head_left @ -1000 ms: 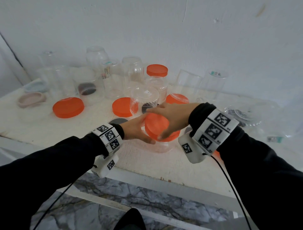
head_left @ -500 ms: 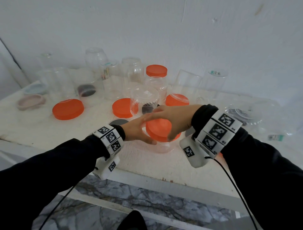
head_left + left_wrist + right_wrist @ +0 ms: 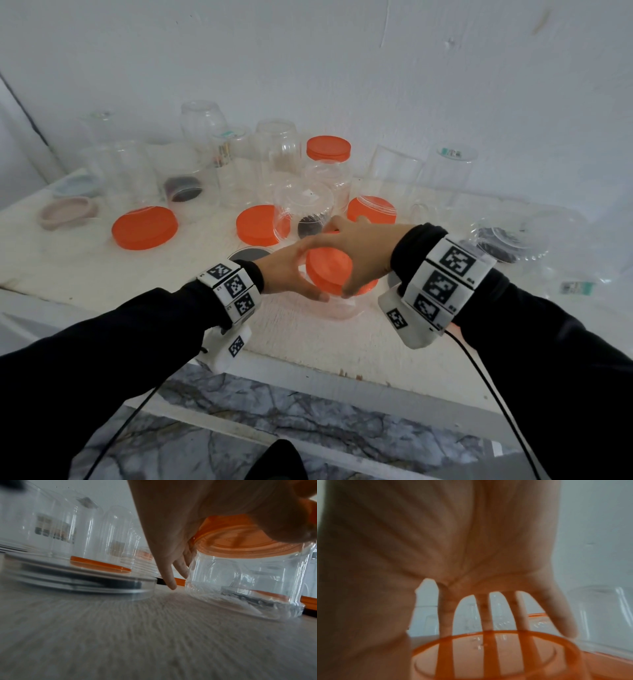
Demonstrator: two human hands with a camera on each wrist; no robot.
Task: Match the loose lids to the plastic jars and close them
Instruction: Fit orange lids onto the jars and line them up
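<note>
- White textured surface [image 3: 85, 274] is crowded with clear jars and loose orange lids
- Short clear plastic jar [image 3: 248, 577] is steadied by left hand [image 3: 291, 270]
- Round orange plastic lid [image 3: 327, 270], turned further than a second ago, is gripped by right hand [image 3: 363, 253] fingers [image 3: 486, 615]; nearly closed

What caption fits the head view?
Right hand grips an orange lid on a clear jar steadied by the left hand.

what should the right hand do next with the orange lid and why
Probably keep twisting the orange lid down. The right hand grips its rim, it already sits on the clear jar, and the left hand braces that jar.
</note>
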